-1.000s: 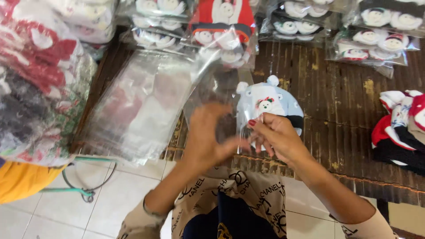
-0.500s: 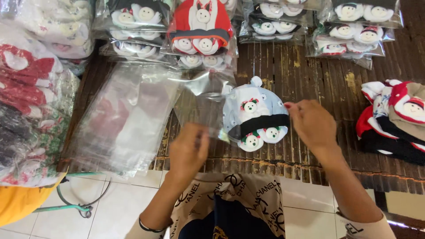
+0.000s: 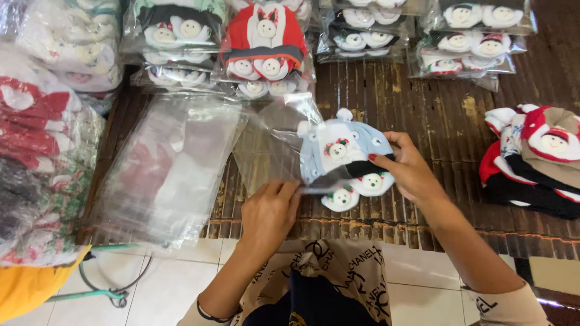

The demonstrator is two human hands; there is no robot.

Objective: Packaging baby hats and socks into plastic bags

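My right hand (image 3: pixel 406 170) grips a pale blue baby hat set (image 3: pixel 343 158) with small white plush faces, lying on the dark slatted wooden table (image 3: pixel 423 115). My left hand (image 3: pixel 270 208) pinches the lower edge of a clear plastic bag (image 3: pixel 272 148) that lies beside the set and partly around it. How far the set sits inside the bag I cannot tell.
A stack of empty clear bags (image 3: pixel 169 169) lies to the left. Packed hat sets (image 3: pixel 263 51) fill the back row. Unpacked red, black and white hats (image 3: pixel 534 157) are piled at the right. More bagged goods (image 3: pixel 42 151) are heaped at far left. Tiled floor below.
My hands have moved apart and lowered the blue hat set and clear bag onto the table. My left hand now holds the bag's lower edge.
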